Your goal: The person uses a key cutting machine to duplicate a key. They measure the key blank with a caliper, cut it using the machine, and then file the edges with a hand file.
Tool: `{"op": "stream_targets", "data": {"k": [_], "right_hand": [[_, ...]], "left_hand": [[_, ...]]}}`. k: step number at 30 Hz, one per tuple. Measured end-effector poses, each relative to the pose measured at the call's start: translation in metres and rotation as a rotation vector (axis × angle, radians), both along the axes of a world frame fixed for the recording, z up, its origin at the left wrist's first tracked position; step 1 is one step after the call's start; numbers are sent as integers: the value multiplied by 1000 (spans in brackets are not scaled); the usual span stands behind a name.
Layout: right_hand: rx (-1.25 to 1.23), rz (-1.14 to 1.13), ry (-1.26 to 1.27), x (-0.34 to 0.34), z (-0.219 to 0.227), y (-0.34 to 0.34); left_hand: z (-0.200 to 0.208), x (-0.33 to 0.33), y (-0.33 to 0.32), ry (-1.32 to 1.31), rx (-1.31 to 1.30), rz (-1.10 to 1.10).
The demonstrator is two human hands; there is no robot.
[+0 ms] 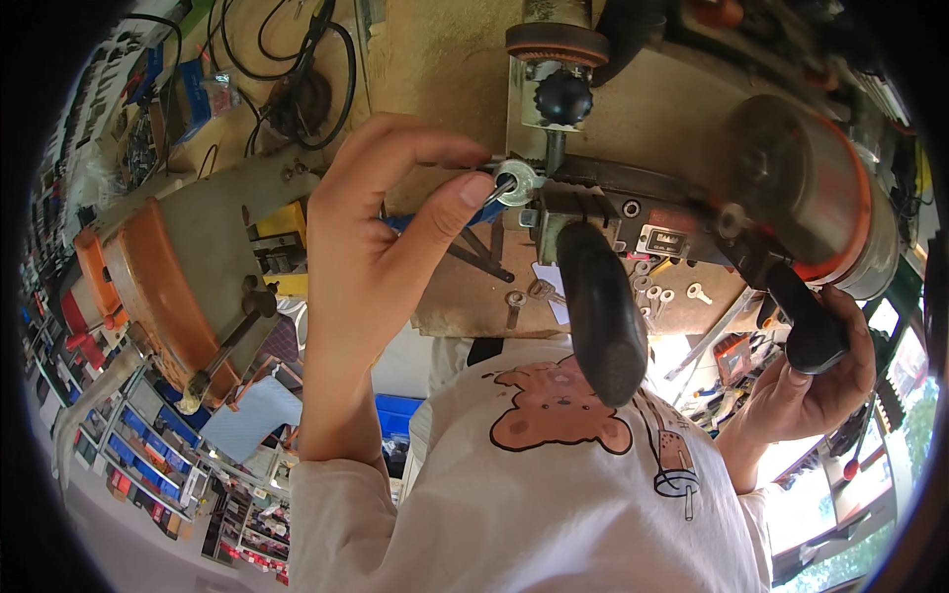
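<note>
A silvery key (515, 184) sits at the left side of a key-cutting machine's clamp (578, 222), its round head sticking out and its blade hidden. Through the head runs a metal ring with something blue (487, 213) beside it. My left hand (371, 212) pinches the key and ring between thumb and forefinger. At the right, my right hand (816, 395) has its fingers round a black lever handle (813, 331) on the machine. A second, longer black handle (603, 316) points toward me below the clamp, with neither hand on it.
Several loose keys (654, 293) lie on the worn bench (460, 311) below the machine. A large round wheel housing (801, 193) is at the right. Black cables (341, 89) loop at the upper left. An orange-and-grey machine (163, 296) stands at the left.
</note>
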State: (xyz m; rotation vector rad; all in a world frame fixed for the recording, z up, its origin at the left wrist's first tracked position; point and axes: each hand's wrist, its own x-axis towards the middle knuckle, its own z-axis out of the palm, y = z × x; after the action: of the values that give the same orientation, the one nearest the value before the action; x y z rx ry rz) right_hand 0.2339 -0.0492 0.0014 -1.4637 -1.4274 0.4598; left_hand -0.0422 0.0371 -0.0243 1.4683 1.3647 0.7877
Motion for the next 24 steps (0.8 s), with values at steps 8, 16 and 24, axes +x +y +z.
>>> {"op": "stream_targets", "data": {"k": [8,16,24], "right_hand": [[-19,-11,22,-1,4,0],[-20,-55,83,-3,3,-2],[209,-10,-263,1,12,3]], "left_hand": [[-10,5,0,-165,-128,-65],[-15,13,1,-249,-134,-15],[-15,12,2,-189,-147,-81]]}}
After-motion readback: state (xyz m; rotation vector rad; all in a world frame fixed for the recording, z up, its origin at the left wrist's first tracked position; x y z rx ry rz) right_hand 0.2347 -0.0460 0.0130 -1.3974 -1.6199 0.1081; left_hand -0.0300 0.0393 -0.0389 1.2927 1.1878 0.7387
